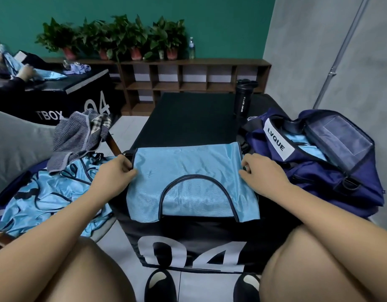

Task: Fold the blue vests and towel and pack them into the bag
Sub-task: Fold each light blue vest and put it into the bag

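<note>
Pinching both side edges of the blue vest (188, 171), my left hand (114, 174) and right hand (263, 174) spanned its width; the bag (314, 177) lay at frame right, nearer that hand.

Light-blue vest (188, 182) spread flat on bench (188, 118), neckline nearest, side edges pinched. Crumpled vest pile (51, 199) left, grey striped towel (77, 138) bunched on its far edge. Navy bag (319, 171) right, open, blue fabric inside.
</note>
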{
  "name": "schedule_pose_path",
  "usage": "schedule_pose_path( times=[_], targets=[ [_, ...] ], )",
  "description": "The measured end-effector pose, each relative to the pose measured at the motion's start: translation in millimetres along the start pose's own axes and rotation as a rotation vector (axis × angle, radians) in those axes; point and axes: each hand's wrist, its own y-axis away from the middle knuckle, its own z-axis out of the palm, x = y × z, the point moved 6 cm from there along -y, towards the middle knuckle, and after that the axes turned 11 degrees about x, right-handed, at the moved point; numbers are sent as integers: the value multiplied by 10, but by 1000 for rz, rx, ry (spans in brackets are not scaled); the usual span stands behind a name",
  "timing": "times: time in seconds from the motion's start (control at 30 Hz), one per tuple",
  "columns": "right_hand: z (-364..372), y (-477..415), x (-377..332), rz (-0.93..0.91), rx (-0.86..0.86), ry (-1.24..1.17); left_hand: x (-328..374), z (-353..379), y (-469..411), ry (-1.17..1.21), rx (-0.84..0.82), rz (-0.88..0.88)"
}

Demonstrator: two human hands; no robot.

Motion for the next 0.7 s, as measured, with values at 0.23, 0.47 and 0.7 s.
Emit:
schedule_pose_path(
  times=[0.23, 0.47, 0.7],
  targets=[
    [296, -327, 148, 211, -53, -11, -182, 267, -278, -90, -55, -121],
    [307, -397, 381, 247, -45, 38, -249, 289, -380, -79, -64, -139],
    [331, -400, 319, 190, -47, 98, -221, 343, -585, -113, -84, -150]
  ],
)
